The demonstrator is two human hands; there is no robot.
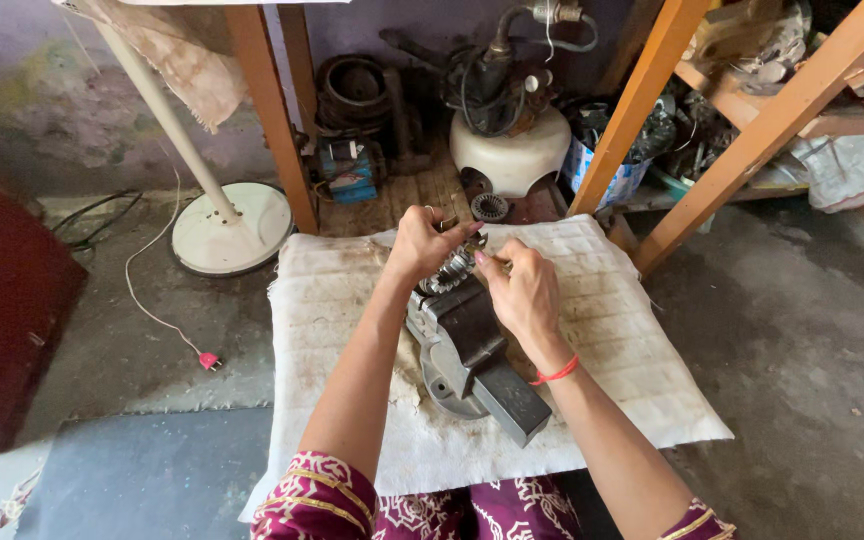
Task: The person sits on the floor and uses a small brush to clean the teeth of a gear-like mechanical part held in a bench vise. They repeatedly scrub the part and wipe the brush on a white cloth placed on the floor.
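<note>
Head view: I see a grey vise (472, 350) on a white cloth (612, 340) on the floor. My left hand (422, 243) and right hand (522, 290) both pinch a small toothed metal part (452, 270) at the vise's top. A white fan base (232, 228) stands behind.

small blue and red box (353, 172) under the bench, round white and blue labelled tub (604, 177) beside the wooden leg (638, 100)

Both arms are bare below short magenta sleeves (324, 497) patterned in white with gold trim, and a thin red thread bracelet (556, 373) circles the right wrist.
</note>
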